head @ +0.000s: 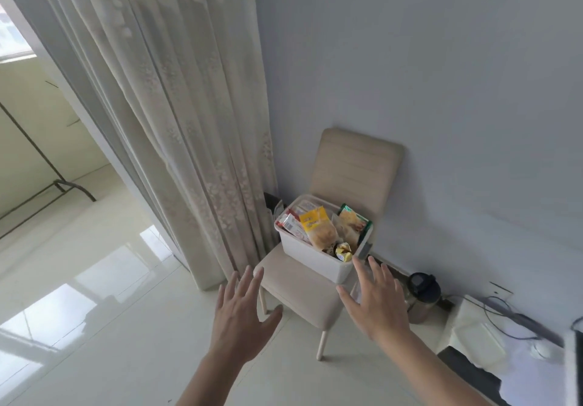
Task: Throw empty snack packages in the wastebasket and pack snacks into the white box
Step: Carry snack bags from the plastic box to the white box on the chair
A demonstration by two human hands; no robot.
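A white box (310, 256) stands on the seat of a beige chair (355, 169) against the wall. Several snack packs fill it: a yellow bread pack (317, 227), a green-edged pack (353, 224), a red-and-white pack (290, 224) and a small yellow wrapper (344, 252). My left hand (241, 314) is stretched out with fingers spread, just short of the chair's front left corner. My right hand (377, 298) is open too, its fingertips close to the box's near right corner. Neither hand holds anything. No wastebasket is in view.
A long beige curtain (176, 122) hangs left of the chair. A dark-lidded kettle (421, 295) stands on the floor to the right, beside cables and a white block (473, 333). Glossy pale floor tiles (94, 327) spread to the left.
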